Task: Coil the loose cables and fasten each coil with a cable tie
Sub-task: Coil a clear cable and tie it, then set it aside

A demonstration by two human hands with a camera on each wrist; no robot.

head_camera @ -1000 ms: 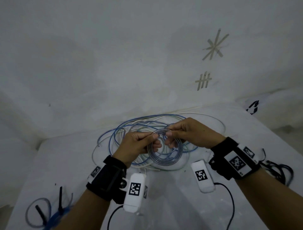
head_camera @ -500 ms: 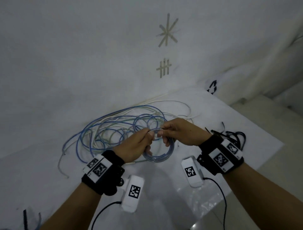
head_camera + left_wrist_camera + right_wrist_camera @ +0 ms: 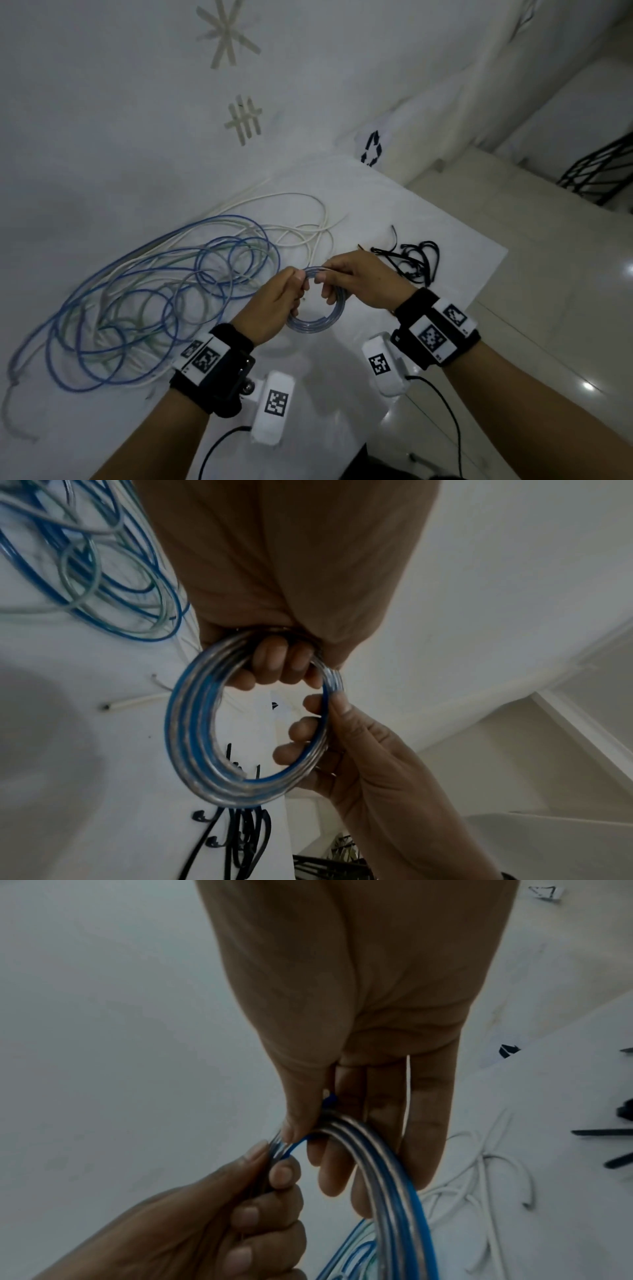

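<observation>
A small coil (image 3: 308, 325) of clear and blue cable hangs between both hands above the white table (image 3: 455, 246). My left hand (image 3: 298, 287) grips its top left, thumb over the strands and fingers curled through the ring (image 3: 188, 737). My right hand (image 3: 325, 284) pinches its top right, and a thin white strand (image 3: 408, 1096) runs along those fingers. From the right wrist, the strands (image 3: 390, 1177) pass under the thumb. A tangle of loose blue, white and greenish cables (image 3: 154, 301) lies to the left. Black cable ties (image 3: 414, 260) lie just right of my right hand.
The table's right edge (image 3: 493, 270) drops to a glossy pale floor. A black wire rack (image 3: 603, 171) stands on the floor at far right. Tape marks (image 3: 243, 120) are on the wall behind. Black leads (image 3: 445, 411) hang from both wrist cameras near the front edge.
Both hands have carried the coil right, off the loose tangle and close to the black ties. The head view has swung right and now shows the table's edge and the floor.
</observation>
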